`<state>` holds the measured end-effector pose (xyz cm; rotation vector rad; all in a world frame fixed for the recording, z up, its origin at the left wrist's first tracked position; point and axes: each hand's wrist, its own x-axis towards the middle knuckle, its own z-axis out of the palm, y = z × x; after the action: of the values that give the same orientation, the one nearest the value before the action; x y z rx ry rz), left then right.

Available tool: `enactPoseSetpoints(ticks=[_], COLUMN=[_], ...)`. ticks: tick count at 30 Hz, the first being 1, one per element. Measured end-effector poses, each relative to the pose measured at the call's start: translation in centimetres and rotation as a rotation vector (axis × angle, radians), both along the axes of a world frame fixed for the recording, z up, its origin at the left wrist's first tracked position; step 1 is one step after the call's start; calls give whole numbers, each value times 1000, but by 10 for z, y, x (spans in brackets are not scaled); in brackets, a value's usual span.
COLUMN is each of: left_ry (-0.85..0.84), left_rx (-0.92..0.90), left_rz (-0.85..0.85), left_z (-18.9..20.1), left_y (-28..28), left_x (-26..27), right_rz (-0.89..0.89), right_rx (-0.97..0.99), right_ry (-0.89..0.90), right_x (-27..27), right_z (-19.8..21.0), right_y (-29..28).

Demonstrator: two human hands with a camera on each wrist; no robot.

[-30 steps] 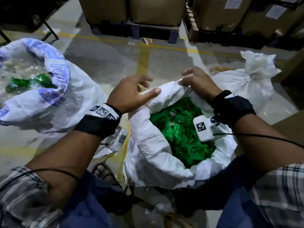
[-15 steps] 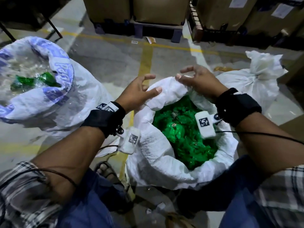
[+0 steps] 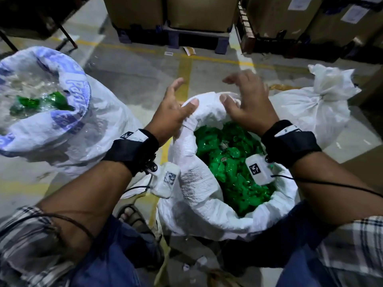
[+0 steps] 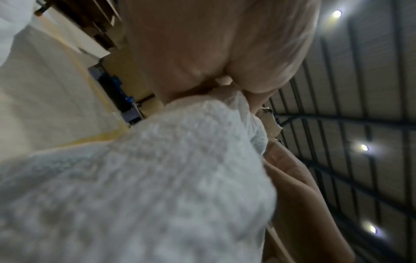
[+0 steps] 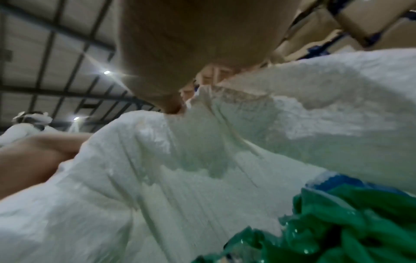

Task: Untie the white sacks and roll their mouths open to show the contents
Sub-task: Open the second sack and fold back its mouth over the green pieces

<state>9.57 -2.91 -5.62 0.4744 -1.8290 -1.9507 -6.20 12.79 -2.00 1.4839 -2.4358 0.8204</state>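
The middle white sack (image 3: 192, 195) stands open, its rim rolled down around green plastic pieces (image 3: 234, 168). My left hand (image 3: 176, 106) lies on the far-left part of the rim, thumb over the cloth and fingers straight. My right hand (image 3: 244, 100) is on the far rim beside it, thumb on the cloth and fingers spread and raised. The left wrist view shows woven sack cloth (image 4: 157, 169) under the palm. In the right wrist view the sack's inner wall (image 5: 202, 169) rises above the green pieces (image 5: 349, 222). A second sack (image 3: 68, 121), blue-printed, is rolled open at left. A third sack (image 3: 310, 108) stays tied at right.
Pallets (image 3: 176, 36) carrying cardboard boxes (image 3: 199, 11) line the back. Yellow lines (image 3: 184, 67) cross the concrete floor. My sandalled foot (image 3: 132, 216) is beside the middle sack. Small scraps (image 3: 201, 261) lie on the floor near my knees.
Both hands have slid closer together along the far rim. Their fingers have lifted and straightened off the cloth, leaving the thumbs on it.
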Motion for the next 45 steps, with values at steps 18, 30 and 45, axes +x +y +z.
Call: enactPoseSetpoints(ticks=[18,30,45], left_ry=[-615,-402,-307], left_rx=[-917,732,531], left_rz=[-75,8,269], left_z=[2,6,35], left_y=[11,-11,-39], left_x=[10,5,17], right_rz=[-133,-37,32], right_rx=[494,129,582], right_ry=[-48,147,94], right_x=[4,66,150], right_z=[-11,4,-75], right_y=[-14,2,31])
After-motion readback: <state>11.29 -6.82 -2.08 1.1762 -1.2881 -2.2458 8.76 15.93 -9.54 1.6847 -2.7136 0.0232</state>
